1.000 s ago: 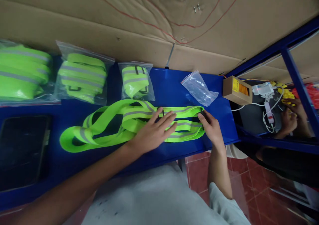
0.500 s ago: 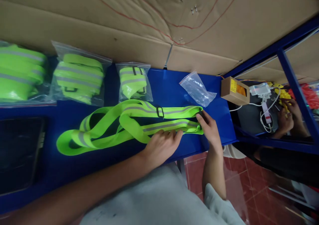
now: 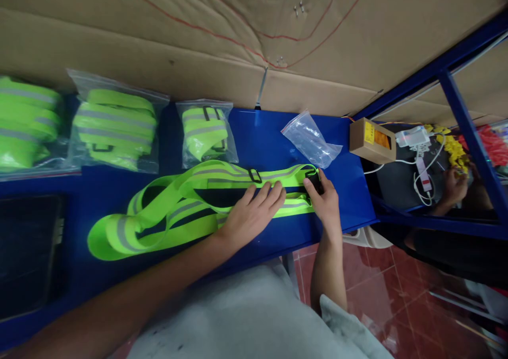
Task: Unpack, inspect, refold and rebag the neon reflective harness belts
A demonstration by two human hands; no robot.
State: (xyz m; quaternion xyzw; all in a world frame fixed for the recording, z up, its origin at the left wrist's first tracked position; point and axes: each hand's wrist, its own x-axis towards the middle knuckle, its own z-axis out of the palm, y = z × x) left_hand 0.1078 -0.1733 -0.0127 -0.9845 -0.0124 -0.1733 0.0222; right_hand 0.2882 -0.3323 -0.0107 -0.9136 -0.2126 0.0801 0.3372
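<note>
A neon-yellow reflective strap (image 3: 159, 221) with grey stripes lies in long loops on the blue table. A black slide adjuster (image 3: 254, 176) sits on its far band. My left hand (image 3: 256, 205) lies over the middle of the strap, fingers stretched out and resting on the bands. At the strap's right end, my right hand (image 3: 326, 197) is closed, with thumb and fingers around a black buckle (image 3: 313, 180). The fingers partly cover that buckle. Behind the strap stands a clear zip bag (image 3: 206, 131) with a folded strap inside.
Two larger bagged straps (image 3: 115, 126) (image 3: 27, 120) line the back left. A flat zip bag (image 3: 311, 139) lies at back right, near a cardboard box (image 3: 372, 141). A dark tray-like object (image 3: 29, 253) is at left. Beyond the blue frame (image 3: 460, 110), a co-worker's hand (image 3: 455, 185) handles yellow pieces.
My left hand has moved from the strap's near band, its curled fingers now stretched over the middle. The near loops have shifted and flattened. My right hand stays at the right end.
</note>
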